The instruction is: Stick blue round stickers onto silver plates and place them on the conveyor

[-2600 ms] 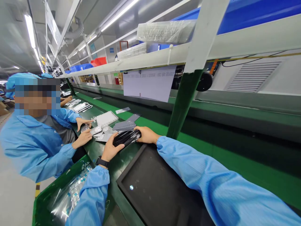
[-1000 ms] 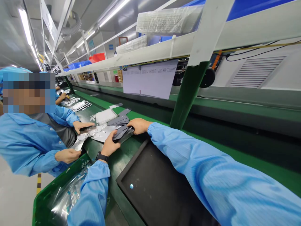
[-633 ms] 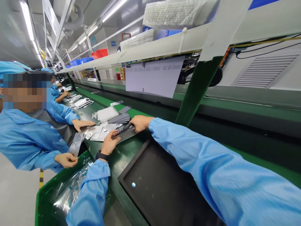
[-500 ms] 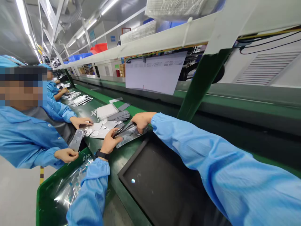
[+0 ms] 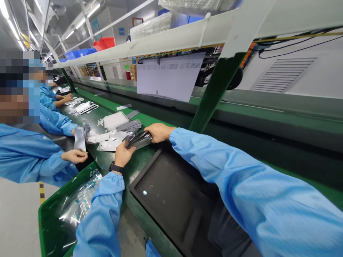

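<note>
Between my two hands is a bundle of thin, dark, glossy sheets (image 5: 139, 140), held over the green bench. My left hand (image 5: 123, 153), with a black wrist band, grips the bundle's near left end. At the far right end my right hand (image 5: 158, 132) is closed on the same bundle, its fingertips partly hidden. Just beyond lie a fan of grey flat strips (image 5: 130, 125) and several pale flat pieces with round marks (image 5: 107, 145). A black shallow tray (image 5: 171, 192) sits below my right forearm.
A white box (image 5: 115, 120) stands on the green bench behind the strips. To the left, a co-worker's hand (image 5: 75, 156) holds a grey flat piece (image 5: 79, 139). A green bin (image 5: 44, 214) with clear plastic packs is beside my left forearm. A green post (image 5: 214, 92) rises beyond my right arm.
My hands have lifted the dark bundle slightly, and the broad sheet below it has tilted out of view. The co-worker has raised a grey piece. The whole view has shifted a little.
</note>
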Demonstrator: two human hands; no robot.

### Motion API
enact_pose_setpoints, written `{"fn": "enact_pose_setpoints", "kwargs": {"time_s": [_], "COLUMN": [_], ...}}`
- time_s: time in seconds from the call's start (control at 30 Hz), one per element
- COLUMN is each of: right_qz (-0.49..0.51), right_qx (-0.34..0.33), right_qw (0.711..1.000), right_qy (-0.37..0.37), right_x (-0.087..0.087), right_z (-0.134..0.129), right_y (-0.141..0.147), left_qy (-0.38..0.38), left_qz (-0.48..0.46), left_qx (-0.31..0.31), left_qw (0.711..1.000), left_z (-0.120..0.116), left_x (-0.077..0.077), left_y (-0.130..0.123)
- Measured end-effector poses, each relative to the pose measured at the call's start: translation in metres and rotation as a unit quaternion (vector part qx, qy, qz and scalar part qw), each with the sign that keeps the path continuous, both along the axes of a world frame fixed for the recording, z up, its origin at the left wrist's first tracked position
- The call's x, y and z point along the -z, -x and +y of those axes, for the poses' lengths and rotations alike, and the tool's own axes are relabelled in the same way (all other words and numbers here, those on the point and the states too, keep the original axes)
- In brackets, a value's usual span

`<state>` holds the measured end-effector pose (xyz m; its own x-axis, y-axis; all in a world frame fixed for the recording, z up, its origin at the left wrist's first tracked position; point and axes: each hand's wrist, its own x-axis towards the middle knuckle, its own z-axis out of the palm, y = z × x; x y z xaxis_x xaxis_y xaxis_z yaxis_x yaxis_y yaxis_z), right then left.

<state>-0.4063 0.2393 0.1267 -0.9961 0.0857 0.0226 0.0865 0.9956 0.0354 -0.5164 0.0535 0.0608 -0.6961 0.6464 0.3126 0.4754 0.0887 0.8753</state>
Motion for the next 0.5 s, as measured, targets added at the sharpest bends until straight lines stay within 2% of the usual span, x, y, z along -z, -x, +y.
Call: {"fn": "enact_pose_setpoints", "kwargs": {"time_s": [0.1, 0.23, 0.3, 0.33, 0.4, 0.5], "right_qz": [-0.022, -0.062, -0.081, -0.093, -0.118, -0.152], "right_qx": [-0.008, -0.021, -0.027, -0.027, -0.020, -0.008], "right_qw": [1.000, 0.998, 0.995, 0.993, 0.987, 0.981], "right_qy": [0.000, 0.018, 0.047, 0.068, 0.102, 0.117], "right_x": [-0.036, -0.089, -0.104, -0.106, -0.097, -0.060], "right_z": [-0.010, -0.033, -0.043, -0.046, -0.050, -0.049], "right_y": [-0.012, -0.045, -0.066, -0.078, -0.099, -0.124], "left_qy": [-0.002, -0.015, -0.011, 0.000, 0.035, 0.081], "left_qz": [0.012, 0.019, 0.041, 0.053, 0.060, 0.021], "left_qx": [0.006, 0.020, 0.018, 0.021, 0.036, 0.080], "left_qw": [1.000, 1.000, 0.999, 0.998, 0.997, 0.993], "left_z": [-0.013, -0.044, -0.059, -0.065, -0.071, -0.065], "left_x": [-0.023, -0.055, -0.064, -0.064, -0.058, -0.033], "left_y": [-0.013, -0.046, -0.067, -0.078, -0.100, -0.125]}}
